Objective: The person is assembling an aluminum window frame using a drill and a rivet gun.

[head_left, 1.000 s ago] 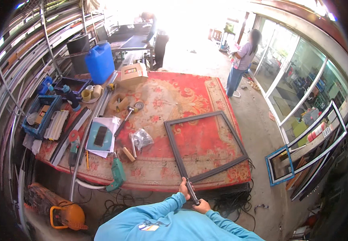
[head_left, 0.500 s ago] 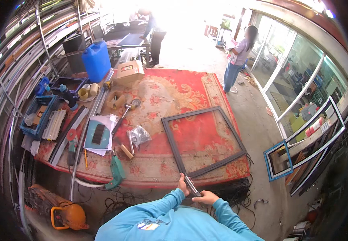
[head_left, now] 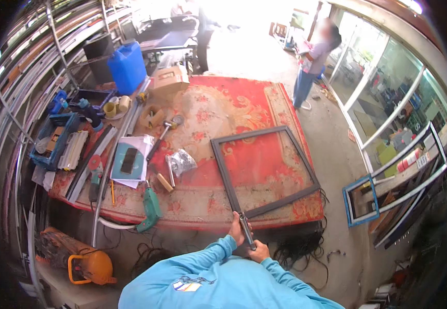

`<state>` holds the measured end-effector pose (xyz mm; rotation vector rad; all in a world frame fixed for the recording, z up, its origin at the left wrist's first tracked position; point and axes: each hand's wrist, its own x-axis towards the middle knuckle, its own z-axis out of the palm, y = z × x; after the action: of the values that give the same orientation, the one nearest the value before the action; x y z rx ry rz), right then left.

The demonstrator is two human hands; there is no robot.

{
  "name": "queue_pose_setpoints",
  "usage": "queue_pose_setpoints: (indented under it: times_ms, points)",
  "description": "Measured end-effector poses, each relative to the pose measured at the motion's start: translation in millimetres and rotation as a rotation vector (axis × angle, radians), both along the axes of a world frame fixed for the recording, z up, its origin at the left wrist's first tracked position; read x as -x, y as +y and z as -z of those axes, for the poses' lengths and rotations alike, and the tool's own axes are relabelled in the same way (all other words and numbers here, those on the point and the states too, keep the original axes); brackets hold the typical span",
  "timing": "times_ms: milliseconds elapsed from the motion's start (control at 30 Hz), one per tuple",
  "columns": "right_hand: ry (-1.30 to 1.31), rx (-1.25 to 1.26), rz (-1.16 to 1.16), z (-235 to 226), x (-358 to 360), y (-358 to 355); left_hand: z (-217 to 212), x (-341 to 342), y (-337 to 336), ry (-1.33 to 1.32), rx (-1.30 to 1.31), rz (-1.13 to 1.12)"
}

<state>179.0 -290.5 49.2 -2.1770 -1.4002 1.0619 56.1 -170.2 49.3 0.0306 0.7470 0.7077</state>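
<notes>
In front of you stretches the bench [head_left: 244, 108], covered by a worn red and beige patterned carpet. On it, toward the right edge and reaching the near edge, lies a dark grey frame [head_left: 226, 177], four-sided and open in the middle, its left side slanting away toward the far edge. A blue jerrycan [head_left: 127, 68] stands by the far left corner, and a green drill [head_left: 151, 207] lies at the near edge, left of you.

Between you and the frame is the tool you hold — slim, straight and dark, with a silvery gleam on its upper part; its exact kind is too small to tell. You have it at the near edge of the bench, by the frame's near left corner; whether the two touch, you cannot tell from here. Your left hand [head_left: 237, 229] wraps the tool's upper part, thumb up along its side, while your right hand [head_left: 259, 251] closes on the lower end, both forearms angled inward. The long axis runs away from your body and leans a little left — the upper end points at that frame corner. Left of the frame lie a small wooden block [head_left: 165, 183] and, farther left, a yellow pencil [head_left: 112, 192].
</notes>
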Motion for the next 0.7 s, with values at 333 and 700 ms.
queue_pose_setpoints:
  times_ms: [333, 700]
  points:
    - [0.249, 0.003, -0.429, -130.0, 12.5, 67.9, -10.6, 58.4, 10.7, 0.252, -0.184, -0.411]
    - [0.007, 0.131, -0.392, -77.8, -24.1, 105.0, 13.0, 137.6, 73.8, 0.429, -0.235, -0.249]
